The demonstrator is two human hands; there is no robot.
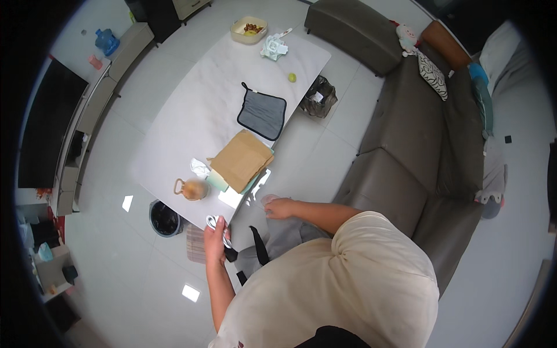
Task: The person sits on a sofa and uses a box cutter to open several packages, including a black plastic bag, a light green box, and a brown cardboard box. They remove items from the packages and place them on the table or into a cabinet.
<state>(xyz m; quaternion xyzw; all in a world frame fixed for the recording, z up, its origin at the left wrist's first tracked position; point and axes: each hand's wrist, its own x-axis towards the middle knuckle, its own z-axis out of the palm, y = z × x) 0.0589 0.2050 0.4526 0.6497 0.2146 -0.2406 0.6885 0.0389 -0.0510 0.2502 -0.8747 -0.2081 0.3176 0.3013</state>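
My left hand (214, 236) is closed around a coiled white cable (213, 221) near the front corner of the white low table (191, 110). My right hand (279, 207) rests on my knee beside the table's near edge, fingers curled, touching something pale that I cannot make out. A black strap (259, 245) lies across my grey trousers between the two hands.
On the table lie a brown paper bag (241, 159) on flat items, an amber glass jug (192, 188), a grey pot holder (262, 115), a green fruit (292, 77) and a food container (248, 29). A dark bin (165, 218) stands left, a brown sofa (418, 145) right.
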